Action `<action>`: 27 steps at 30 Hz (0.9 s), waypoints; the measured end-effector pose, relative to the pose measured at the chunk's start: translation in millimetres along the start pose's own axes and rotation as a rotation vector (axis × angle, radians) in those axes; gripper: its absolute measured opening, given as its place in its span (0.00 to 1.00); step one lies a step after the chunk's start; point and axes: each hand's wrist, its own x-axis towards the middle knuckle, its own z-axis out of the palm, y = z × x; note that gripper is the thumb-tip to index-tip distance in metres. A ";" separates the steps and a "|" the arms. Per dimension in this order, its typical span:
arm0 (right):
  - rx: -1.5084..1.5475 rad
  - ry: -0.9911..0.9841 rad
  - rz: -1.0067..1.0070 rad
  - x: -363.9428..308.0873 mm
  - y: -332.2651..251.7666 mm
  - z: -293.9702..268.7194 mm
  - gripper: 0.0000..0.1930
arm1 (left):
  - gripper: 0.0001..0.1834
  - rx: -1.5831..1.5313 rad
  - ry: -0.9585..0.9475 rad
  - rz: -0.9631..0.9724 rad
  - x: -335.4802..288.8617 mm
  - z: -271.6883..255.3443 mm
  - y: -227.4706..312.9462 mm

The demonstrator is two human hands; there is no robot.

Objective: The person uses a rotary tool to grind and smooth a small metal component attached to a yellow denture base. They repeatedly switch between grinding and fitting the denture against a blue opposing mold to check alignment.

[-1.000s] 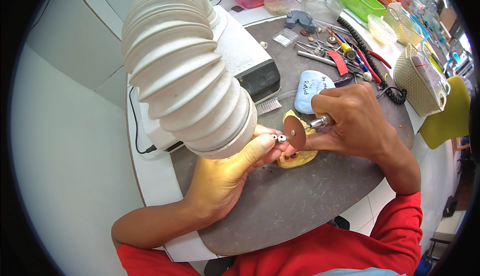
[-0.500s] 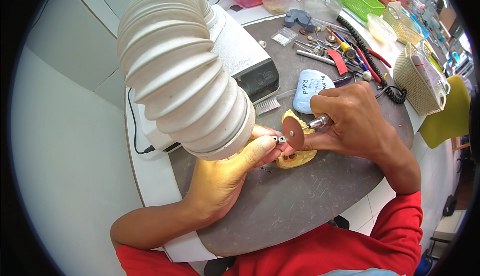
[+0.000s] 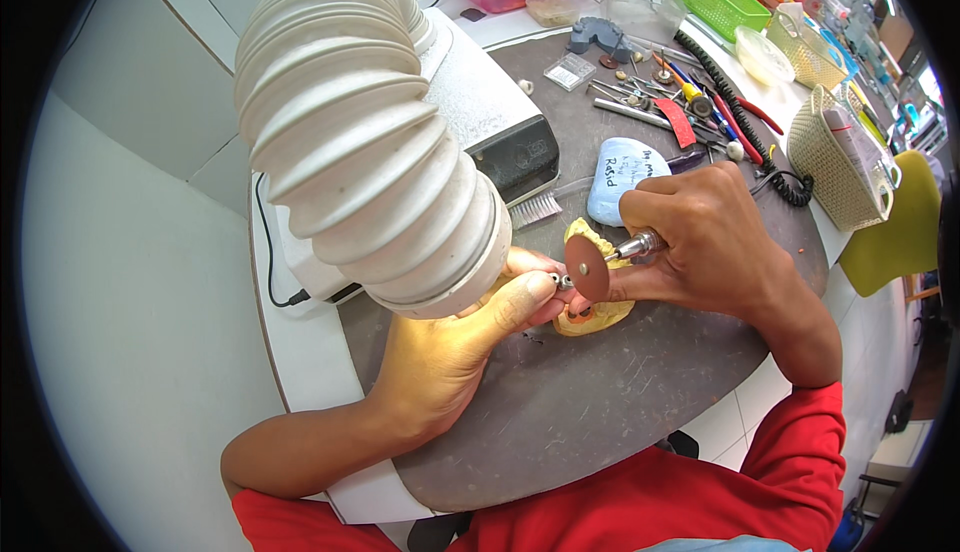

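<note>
Between thumb and fingers, my left hand (image 3: 465, 327) pinches a small metal dental crown piece (image 3: 562, 281) with round openings. My right hand (image 3: 700, 242) grips a silver rotary handpiece (image 3: 638, 245) fitted with a reddish-brown cutting disc (image 3: 587, 269). The disc's edge is right at the metal piece; whether they touch I cannot tell. Beneath both hands a yellow plaster dental model (image 3: 592, 322) lies on the grey work surface, partly hidden by the disc and fingers. A light blue block with handwriting (image 3: 617, 187) sits just beyond my right hand.
A wide white corrugated hose (image 3: 350, 142) hangs over my left hand, in front of a white box-shaped unit (image 3: 480, 102). A brush (image 3: 535, 210) lies by it. Loose tools and a black coiled cord (image 3: 740, 102) crowd the far right, near a beige basket (image 3: 835, 167) and green basket (image 3: 722, 4).
My left fingers and the metal piece have shifted very slightly. Otherwise the hands, disc and model hold nearly the same place.
</note>
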 end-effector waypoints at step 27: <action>0.084 0.088 0.102 -0.7 12.4 -10.4 0.33 | 0.09 -0.178 0.030 -0.087 -1.0 1.0 7.9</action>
